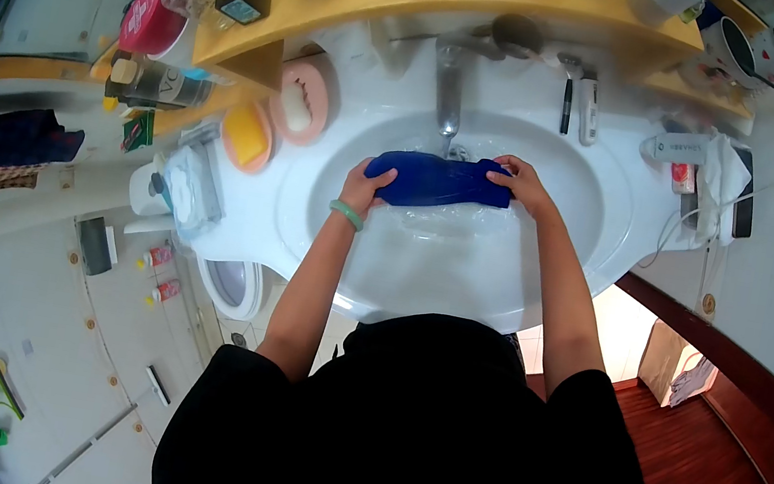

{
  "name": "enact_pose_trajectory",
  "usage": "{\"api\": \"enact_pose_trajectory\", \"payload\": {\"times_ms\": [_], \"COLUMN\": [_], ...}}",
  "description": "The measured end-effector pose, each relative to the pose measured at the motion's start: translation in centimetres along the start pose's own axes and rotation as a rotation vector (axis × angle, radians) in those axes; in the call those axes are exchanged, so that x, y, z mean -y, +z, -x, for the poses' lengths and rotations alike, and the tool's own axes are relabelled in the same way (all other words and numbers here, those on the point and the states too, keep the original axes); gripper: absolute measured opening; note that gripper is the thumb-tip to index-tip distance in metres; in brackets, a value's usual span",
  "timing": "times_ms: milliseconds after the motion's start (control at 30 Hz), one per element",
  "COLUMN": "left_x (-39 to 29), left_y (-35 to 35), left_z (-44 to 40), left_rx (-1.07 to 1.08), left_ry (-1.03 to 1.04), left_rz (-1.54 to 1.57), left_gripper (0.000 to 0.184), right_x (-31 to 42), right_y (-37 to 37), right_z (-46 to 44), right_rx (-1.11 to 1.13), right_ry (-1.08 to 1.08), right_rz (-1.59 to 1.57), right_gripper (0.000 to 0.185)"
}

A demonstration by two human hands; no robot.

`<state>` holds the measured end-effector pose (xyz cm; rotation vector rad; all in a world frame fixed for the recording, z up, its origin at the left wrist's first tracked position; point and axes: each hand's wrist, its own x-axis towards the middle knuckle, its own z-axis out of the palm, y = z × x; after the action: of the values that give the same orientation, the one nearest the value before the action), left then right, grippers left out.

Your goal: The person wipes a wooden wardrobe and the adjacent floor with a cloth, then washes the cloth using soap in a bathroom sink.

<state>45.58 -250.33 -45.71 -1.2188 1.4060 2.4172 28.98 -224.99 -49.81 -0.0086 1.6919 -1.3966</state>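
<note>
A wet, dark blue cloth (437, 184) is stretched sideways over the white sink basin (575, 206). My left hand (364, 183), below a pale green bangle (347, 214), grips its left end with the thumb on top. At the opposite end, my right hand (524, 183) pinches the upper right corner. The cloth hangs just in front of the metal faucet (450, 95), and water shows around it in the basin. What kind of cloth piece it is, I cannot make out.
Two pink soap dishes (264, 158) hold a yellow and a white soap bar left of the basin. A wooden shelf (395, 2) with several bottles overhangs the back. A black pen-like item (566, 106) and a white tube (588, 110) lie behind right.
</note>
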Motion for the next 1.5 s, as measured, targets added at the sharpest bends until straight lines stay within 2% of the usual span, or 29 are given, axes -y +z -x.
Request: {"api": "enact_pose_trajectory", "payload": {"times_ms": [33,100,133,167,233,300,367,400,467,500,567,600,633,700,733,800,867,967,1000,1033,1067,1133,1167,1233,1267,1333,1400,1500], "left_x": [0.4,0.7,1.0,1.4,3.3,5.6,6.1,6.3,4.6,5.0,5.7,5.1,4.5,4.6,5.2,4.2,1.8,-2.2,-3.8,-5.3,-7.0,-9.4,-10.1,-11.6,-12.1,-12.5,-12.5,-13.3], "left_y": [-0.2,-0.1,-0.2,-0.4,-1.6,-2.9,-3.5,-3.7,-2.7,-2.9,-3.5,-2.7,-1.9,-1.8,-2.2,-2.8,-3.9,-6.4,-7.4,-8.8,-10.0,-11.6,-11.7,-11.9,-12.2,-12.9,-14.2,-13.2], "left_z": [0.6,2.1,2.5,3.0,3.0,2.9,3.6,4.1,6.8,7.3,8.2,9.2,9.8,10.3,10.3,9.9,9.4,8.4,7.7,6.6,5.4,3.3,2.4,0.8,0.2,-1.0,-2.7,-2.2], "left_rx": [-0.091,-0.178,-0.273,-0.368,-0.394,-0.419,-0.486,-0.492,-0.484,-0.496,-0.564,-0.565,-0.582,-0.537,-0.625,-0.644,-0.642,-0.861,-0.936,-1.063,-1.104,-1.178,-1.172,-1.224,-1.214,-1.161,-1.152,-1.147], "left_ry": [0.025,0.023,0.017,0.009,0.001,-0.005,0.042,0.049,0.018,0.027,0.122,0.01,-0.048,0.087,0.289,0.42,0.463,0.87,0.944,0.99,0.992,0.797,0.797,0.506,0.505,0.272,0.2,0.087], "left_rz": [-0.088,-0.101,-0.185,-0.271,-0.2,-0.124,-0.379,-0.368,-0.724,-0.711,-1.341,-1.376,-1.356,-1.489,-1.559,-1.346,-1.216,-1.107,-1.067,-1.14,-1.123,-1.078,-1.074,-1.086,-1.087,-1.121,-1.191,-1.215], "left_gripper": [0.032,0.033,0.032,0.032,0.031,0.031,0.028,0.028,0.033,0.033,0.042,0.047,0.042,0.038,0.033,0.027,0.026,0.026,0.029,0.03,0.035,0.053,0.053,0.067,0.067,0.08,0.081,0.084], "right_x": [-0.9,-2.9,-1.9,-2.1,-2.6,-0.7,0.5,1.4,3.9,5.6,9.8,11.3,12.7,14.2,14.6,15.5,16.3,16.2,16.0,15.7,15.3,15.5,15.8,15.9,15.6,14.0,11.4,6.7], "right_y": [0.0,0.2,1.1,1.6,2.6,3.9,4.3,4.6,5.2,5.6,6.9,7.3,7.7,8.3,8.3,8.6,8.7,7.9,8.0,8.0,7.9,7.6,7.8,8.5,8.6,8.5,7.9,7.1], "right_z": [-0.3,-1.0,0.1,0.3,0.6,2.2,2.9,3.2,4.0,4.7,6.5,6.7,6.8,5.9,5.0,4.1,4.0,3.2,3.3,3.2,3.3,3.9,4.8,6.5,7.7,9.5,11.0,12.6], "right_rx": [0.006,-0.393,-0.505,-0.497,-0.541,-0.563,-0.554,-0.55,-0.458,-0.449,-0.442,-0.428,-0.484,-0.525,-0.584,-0.628,-0.74,-0.724,-0.693,-0.696,-0.695,-0.701,-0.683,-0.672,-0.668,-0.663,-0.572,-0.49], "right_ry": [0.004,-0.263,-0.189,-0.192,-0.271,-0.215,-0.363,-0.376,-0.591,-0.608,-0.946,-0.969,-1.034,-1.131,-1.16,-1.213,-1.141,-1.1,-1.045,-1.043,-1.046,-1.051,-1.064,-1.07,-1.078,-1.062,-1.019,-0.902], "right_rz": [0.006,0.54,0.544,0.549,0.895,0.946,1.145,1.151,0.933,0.939,0.957,0.956,1.029,1.088,1.171,1.238,1.405,1.467,1.422,1.424,1.426,1.44,1.379,1.317,1.278,1.253,1.08,1.029], "right_gripper": [0.033,0.026,0.022,0.022,0.022,0.024,0.023,0.023,0.022,0.022,0.031,0.031,0.039,0.046,0.05,0.055,0.055,0.063,0.054,0.054,0.056,0.059,0.061,0.063,0.062,0.062,0.058,0.057]}}
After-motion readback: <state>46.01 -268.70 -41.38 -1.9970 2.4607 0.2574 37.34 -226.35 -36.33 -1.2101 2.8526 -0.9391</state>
